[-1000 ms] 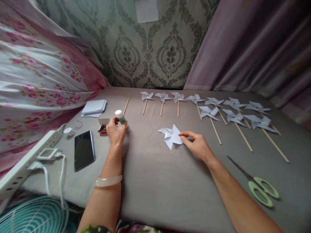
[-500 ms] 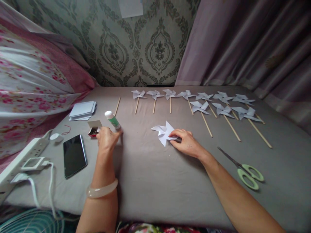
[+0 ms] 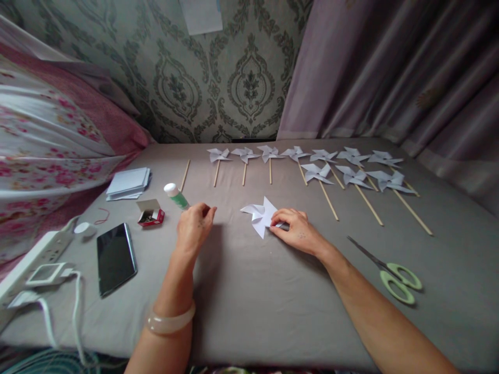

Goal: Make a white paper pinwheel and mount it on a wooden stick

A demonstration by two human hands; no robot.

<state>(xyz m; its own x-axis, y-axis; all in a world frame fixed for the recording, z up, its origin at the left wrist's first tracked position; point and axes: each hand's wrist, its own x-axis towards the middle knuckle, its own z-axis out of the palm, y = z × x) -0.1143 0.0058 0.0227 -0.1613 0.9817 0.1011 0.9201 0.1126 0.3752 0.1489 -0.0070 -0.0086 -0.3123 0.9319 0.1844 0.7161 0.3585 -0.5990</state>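
The pinwheel lies near the middle of the table, one side of it gripped between the thumb and fingers of the right hand. The left hand is raised toward the table's left edge, apart from the pinwheel, its thumb and fingers drawn close; whether they meet or pinch something small, I cannot tell. A bangle circles that arm. Just beyond the left hand stands a glue stick, white end up, and near it an open red box of small dark bits. A bare stick lies toward the far edge. From there toward the far right corner, ten mounted pinwheels lie in two rows, sticks pointing toward the near edge. Scissors rest toward the right edge, blades closed, green handles nearest the near right corner. Along the left edge, from far to near, come a stack of paper, a red thread, a white round piece, a phone, and a power strip with a charger.
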